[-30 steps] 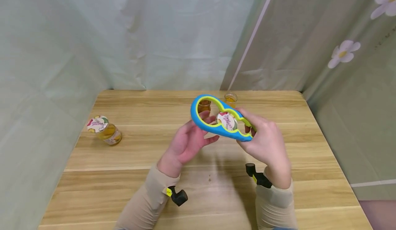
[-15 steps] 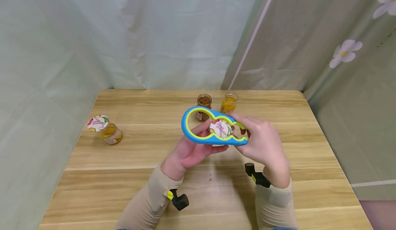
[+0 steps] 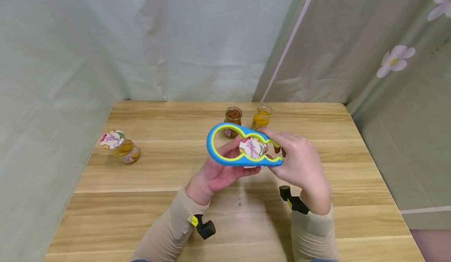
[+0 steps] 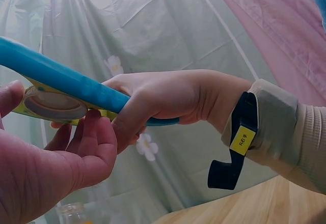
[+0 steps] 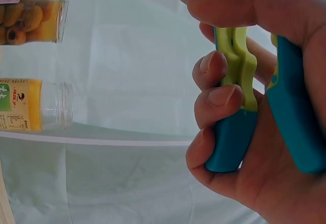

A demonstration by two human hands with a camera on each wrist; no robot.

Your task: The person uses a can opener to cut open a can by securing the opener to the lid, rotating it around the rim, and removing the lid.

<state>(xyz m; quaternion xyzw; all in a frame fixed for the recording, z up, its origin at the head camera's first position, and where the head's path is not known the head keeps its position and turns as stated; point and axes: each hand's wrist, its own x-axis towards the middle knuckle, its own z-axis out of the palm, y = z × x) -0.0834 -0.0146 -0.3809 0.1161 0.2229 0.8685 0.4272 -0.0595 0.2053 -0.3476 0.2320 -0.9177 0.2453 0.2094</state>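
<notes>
My right hand (image 3: 299, 162) grips the handle ends of a blue and yellow-green jar opener (image 3: 225, 161), its fingers curled round them in the right wrist view. A white jar lid (image 3: 251, 148) with printed lettering sits in the middle opening of the tool. From below, the left wrist view shows the hollow underside of the lid (image 4: 55, 106), with no jar under it. My left hand (image 3: 223, 174) is under the opener, its thumb and fingers holding the lid by opposite sides. Part of the lid's rim is hidden by the tool.
Behind the opener stand two uncovered glass jars: a brown-filled jar (image 3: 233, 115) and a yellow-filled jar (image 3: 262, 117). A lidded jar (image 3: 127, 151) stands at the left of the wooden table (image 3: 141, 211). Small droplets (image 3: 240, 204) lie near the front. Curtains (image 3: 211, 38) surround the table.
My left hand has moved right and closed its fingers on the lid under the opener. The opener has shifted slightly left and down, leaving the two back jars more visible.
</notes>
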